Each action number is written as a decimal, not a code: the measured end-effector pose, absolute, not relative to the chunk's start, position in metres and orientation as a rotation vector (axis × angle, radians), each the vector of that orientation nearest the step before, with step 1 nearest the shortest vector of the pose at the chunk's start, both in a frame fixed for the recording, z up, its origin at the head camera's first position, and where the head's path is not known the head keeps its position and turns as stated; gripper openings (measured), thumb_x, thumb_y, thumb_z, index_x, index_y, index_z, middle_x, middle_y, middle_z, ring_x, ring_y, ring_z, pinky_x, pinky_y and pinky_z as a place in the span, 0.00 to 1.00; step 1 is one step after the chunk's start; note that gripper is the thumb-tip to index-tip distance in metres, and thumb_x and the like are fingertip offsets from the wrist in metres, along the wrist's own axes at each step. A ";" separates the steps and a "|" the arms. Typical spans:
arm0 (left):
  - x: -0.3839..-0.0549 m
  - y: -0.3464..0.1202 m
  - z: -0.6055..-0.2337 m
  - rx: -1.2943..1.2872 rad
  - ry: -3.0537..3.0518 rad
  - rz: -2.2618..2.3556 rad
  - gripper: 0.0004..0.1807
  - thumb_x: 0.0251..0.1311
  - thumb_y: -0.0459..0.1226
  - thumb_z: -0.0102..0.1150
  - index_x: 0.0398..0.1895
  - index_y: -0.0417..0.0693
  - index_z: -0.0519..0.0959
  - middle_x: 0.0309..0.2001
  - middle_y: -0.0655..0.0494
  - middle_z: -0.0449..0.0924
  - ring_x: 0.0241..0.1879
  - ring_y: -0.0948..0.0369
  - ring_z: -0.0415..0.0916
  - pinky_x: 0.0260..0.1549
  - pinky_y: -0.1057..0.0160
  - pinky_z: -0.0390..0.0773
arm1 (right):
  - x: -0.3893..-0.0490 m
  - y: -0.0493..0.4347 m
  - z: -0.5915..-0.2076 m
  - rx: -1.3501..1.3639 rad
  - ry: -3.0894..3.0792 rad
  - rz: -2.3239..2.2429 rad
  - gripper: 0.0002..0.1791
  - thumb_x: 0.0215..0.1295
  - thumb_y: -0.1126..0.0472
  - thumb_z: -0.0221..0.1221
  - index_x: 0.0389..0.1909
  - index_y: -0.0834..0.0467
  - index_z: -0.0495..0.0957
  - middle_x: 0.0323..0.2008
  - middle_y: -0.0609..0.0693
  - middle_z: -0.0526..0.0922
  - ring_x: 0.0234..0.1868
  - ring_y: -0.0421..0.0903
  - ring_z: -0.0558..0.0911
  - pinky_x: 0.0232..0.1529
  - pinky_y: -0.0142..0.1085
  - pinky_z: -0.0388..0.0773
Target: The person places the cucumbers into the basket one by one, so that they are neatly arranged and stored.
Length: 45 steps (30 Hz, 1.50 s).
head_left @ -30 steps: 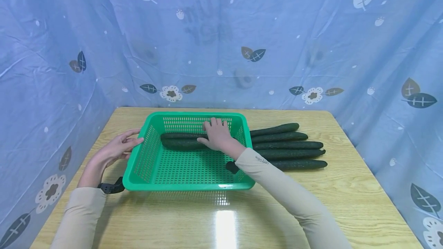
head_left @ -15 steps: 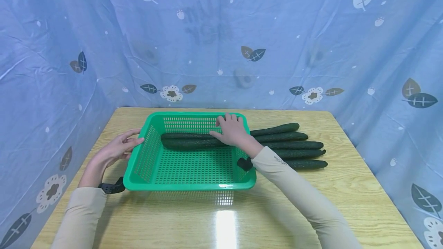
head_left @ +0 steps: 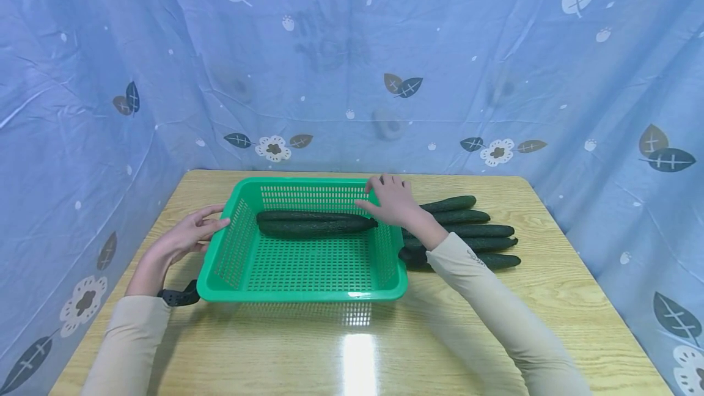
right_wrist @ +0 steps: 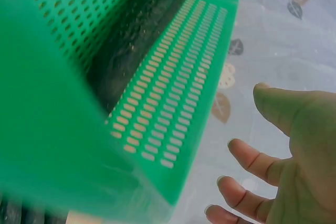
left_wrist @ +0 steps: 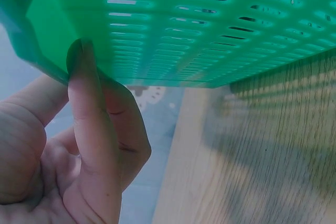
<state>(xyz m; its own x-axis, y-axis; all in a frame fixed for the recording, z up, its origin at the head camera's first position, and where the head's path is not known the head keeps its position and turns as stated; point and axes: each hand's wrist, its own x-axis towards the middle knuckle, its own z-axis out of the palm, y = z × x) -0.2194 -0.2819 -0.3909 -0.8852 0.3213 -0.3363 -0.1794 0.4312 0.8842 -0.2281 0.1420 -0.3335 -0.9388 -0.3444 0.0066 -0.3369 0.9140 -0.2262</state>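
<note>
A green plastic basket [head_left: 302,296] with slotted walls stands on the table, left of its middle. Two long dark-green cucumbers [head_left: 313,227] lie side by side on its floor. My left hand [head_left: 189,234] grips the basket's left rim, fingers against the outer wall in the left wrist view. Over the basket's back right corner hovers my right hand [head_left: 396,203], fingers spread and apart from the rim in the right wrist view. Several more cucumbers [head_left: 484,231] lie in a row on the table right of the basket, their left ends partly hidden by the basket and right arm.
The wooden table [head_left: 264,347] has a bright light reflection near its front. A blue patterned curtain [head_left: 352,66] hangs along the back and both sides. Each wrist wears a dark strap, such as the left strap [head_left: 180,296].
My right hand has moved right and up from over the cucumbers in the basket to its right rim, uncovering their right ends. The left hand stays on the rim.
</note>
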 end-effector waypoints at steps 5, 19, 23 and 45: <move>-0.220 -0.282 -0.391 0.129 2.227 1.458 0.42 0.66 0.52 0.48 0.74 0.49 0.39 0.65 0.31 0.54 0.44 0.57 0.77 0.39 0.54 0.78 | -0.227 0.159 -0.334 -0.523 3.059 -0.384 0.24 0.66 0.38 0.49 0.49 0.54 0.70 0.44 0.54 0.67 0.46 0.54 0.65 0.44 0.48 0.57; -0.219 -0.281 -0.394 0.123 2.247 1.459 0.42 0.66 0.53 0.48 0.74 0.48 0.41 0.62 0.34 0.58 0.36 0.62 0.77 0.32 0.59 0.77 | -0.215 0.202 -0.348 -0.454 3.116 -0.439 0.22 0.65 0.41 0.51 0.47 0.55 0.72 0.42 0.57 0.69 0.42 0.56 0.65 0.42 0.50 0.59; -0.218 -0.281 -0.394 0.121 2.245 1.465 0.41 0.66 0.53 0.48 0.74 0.49 0.41 0.62 0.35 0.59 0.35 0.62 0.77 0.30 0.59 0.76 | -0.210 0.213 -0.353 -0.419 3.127 -0.463 0.22 0.65 0.42 0.52 0.46 0.56 0.73 0.42 0.58 0.69 0.41 0.58 0.66 0.44 0.53 0.59; -0.218 -0.282 -0.396 0.124 2.244 1.472 0.42 0.65 0.53 0.48 0.74 0.50 0.41 0.63 0.35 0.56 0.29 0.65 0.71 0.27 0.61 0.74 | -0.181 0.258 -0.388 -0.325 3.129 -0.497 0.23 0.65 0.41 0.52 0.45 0.56 0.73 0.42 0.59 0.70 0.41 0.58 0.66 0.40 0.52 0.59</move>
